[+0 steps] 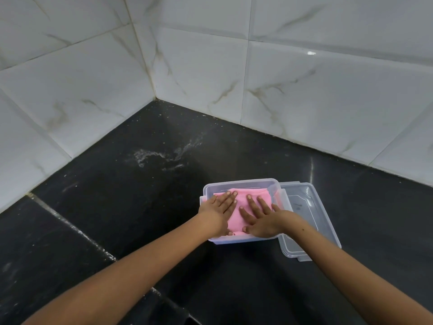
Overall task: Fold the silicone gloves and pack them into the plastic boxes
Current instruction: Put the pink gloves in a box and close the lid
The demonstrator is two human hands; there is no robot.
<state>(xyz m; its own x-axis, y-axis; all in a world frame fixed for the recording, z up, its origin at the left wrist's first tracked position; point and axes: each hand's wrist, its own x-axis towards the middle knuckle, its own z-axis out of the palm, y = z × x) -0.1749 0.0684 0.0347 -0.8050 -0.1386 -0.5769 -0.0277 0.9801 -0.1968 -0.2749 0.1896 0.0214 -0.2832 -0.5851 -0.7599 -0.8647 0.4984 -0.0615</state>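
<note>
A folded pink silicone glove [241,201] lies inside a clear plastic box [243,182] on the black counter. My left hand [218,209] presses flat on the glove's left side with straight fingers. My right hand [262,215] presses flat on its right side, fingers spread. Both hands cover much of the glove. The box's clear lid [309,207] lies on the counter just right of the box, partly under it.
The black stone counter [140,207] runs into a corner of white marble-look wall tiles [210,66]. A whitish smear [161,156] marks the counter behind the box. A seam [70,226] crosses the counter at the left.
</note>
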